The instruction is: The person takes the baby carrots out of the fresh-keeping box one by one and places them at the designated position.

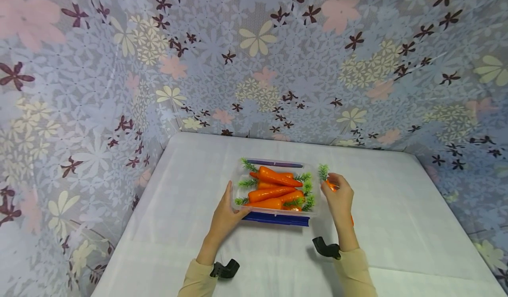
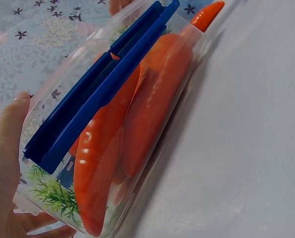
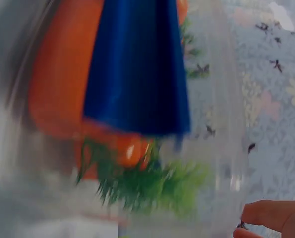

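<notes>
A clear plastic food container [image 1: 278, 214] full of orange carrots [image 1: 274, 176] with feathery green tops stands on the white-covered table. My left hand [image 1: 225, 213] grips its left end, thumb at the front corner and fingers along the side. In the left wrist view, that thumb [image 2: 13, 119] and the fingers below frame the container's end. My right hand [image 1: 340, 198] is just right of the container, pinching another carrot [image 1: 331, 185] near its green top [image 1: 323, 172]. Most of this carrot is hidden under the hand. At the right wrist view's lower corner, only some fingers [image 3: 271, 215] show.
A blue clip flap [image 1: 275, 219] hangs along the container's front side, with another blue strip [image 1: 274, 163] at the back. White cloth covers the table [image 1: 178, 178]. Flowered fabric [image 1: 254, 68] rises behind it and at both sides. Black wrist mounts [image 1: 225, 269] are on both arms.
</notes>
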The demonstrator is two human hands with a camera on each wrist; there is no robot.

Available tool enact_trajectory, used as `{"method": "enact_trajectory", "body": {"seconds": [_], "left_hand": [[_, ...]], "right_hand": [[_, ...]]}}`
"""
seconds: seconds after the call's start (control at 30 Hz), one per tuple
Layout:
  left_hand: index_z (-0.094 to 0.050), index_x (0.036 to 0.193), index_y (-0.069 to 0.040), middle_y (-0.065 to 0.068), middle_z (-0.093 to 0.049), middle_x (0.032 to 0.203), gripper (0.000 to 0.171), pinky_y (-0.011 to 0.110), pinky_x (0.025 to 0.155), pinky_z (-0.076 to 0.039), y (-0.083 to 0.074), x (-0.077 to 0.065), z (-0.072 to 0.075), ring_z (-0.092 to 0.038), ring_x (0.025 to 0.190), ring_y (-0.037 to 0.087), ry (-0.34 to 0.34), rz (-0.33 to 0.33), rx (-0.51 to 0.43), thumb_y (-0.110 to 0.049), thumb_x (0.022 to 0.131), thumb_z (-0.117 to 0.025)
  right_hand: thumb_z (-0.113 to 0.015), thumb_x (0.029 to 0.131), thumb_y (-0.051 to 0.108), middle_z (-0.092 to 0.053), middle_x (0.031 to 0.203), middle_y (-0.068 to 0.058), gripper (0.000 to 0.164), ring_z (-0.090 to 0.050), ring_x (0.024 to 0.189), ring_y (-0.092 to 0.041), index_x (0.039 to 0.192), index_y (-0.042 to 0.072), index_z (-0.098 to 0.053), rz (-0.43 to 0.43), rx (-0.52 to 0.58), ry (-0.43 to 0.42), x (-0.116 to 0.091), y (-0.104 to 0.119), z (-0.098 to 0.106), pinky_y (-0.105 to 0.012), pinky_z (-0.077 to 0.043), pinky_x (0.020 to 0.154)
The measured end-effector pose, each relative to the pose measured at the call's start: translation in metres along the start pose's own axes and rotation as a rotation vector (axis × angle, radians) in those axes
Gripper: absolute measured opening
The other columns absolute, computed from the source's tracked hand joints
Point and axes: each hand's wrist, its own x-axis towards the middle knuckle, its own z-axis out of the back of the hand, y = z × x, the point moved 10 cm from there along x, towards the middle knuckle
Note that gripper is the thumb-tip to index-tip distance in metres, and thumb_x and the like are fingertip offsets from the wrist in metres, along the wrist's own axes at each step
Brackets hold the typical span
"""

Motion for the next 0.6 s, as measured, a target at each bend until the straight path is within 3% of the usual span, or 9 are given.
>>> {"method": "enact_trajectory", "body": {"seconds": [0.07,0.23,0.6], "left_hand": [[-0.011,0.154,-0.015,0.015,-0.025,0.157,0.105,0.050,0.105,-0.042,0.002,0.000,-0.001,-0.046,0.131,0.033,-0.001,0.004,0.002,-0.055,0.078,-0.071],[-0.012,0.154,-0.014,0.016,-0.025,0.157,0.105,0.052,0.109,-0.036,0.002,0.000,0.000,-0.037,0.138,0.035,-0.002,0.006,-0.004,-0.054,0.078,-0.072],[-0.014,0.154,-0.014,0.018,-0.030,0.155,0.104,0.051,0.106,-0.041,0.001,0.001,0.001,-0.043,0.134,0.035,-0.007,0.006,0.002,-0.053,0.078,-0.072]], "right_hand": [[-0.067,0.086,0.006,-0.064,0.108,-0.028,0.031,-0.060,0.101,-0.042,0.114,-0.007,-0.061,0.018,0.012,0.023,0.000,0.006,-0.007,-0.052,-0.049,0.090],[-0.068,0.085,0.006,-0.064,0.108,-0.027,0.032,-0.059,0.102,-0.039,0.114,-0.006,-0.062,0.047,0.047,0.086,-0.002,0.020,-0.027,-0.051,-0.048,0.093],[-0.069,0.083,0.003,-0.066,0.109,-0.026,0.034,-0.061,0.103,-0.038,0.115,-0.008,-0.062,0.112,0.051,0.211,-0.001,0.046,-0.068,-0.049,-0.050,0.091]]}}
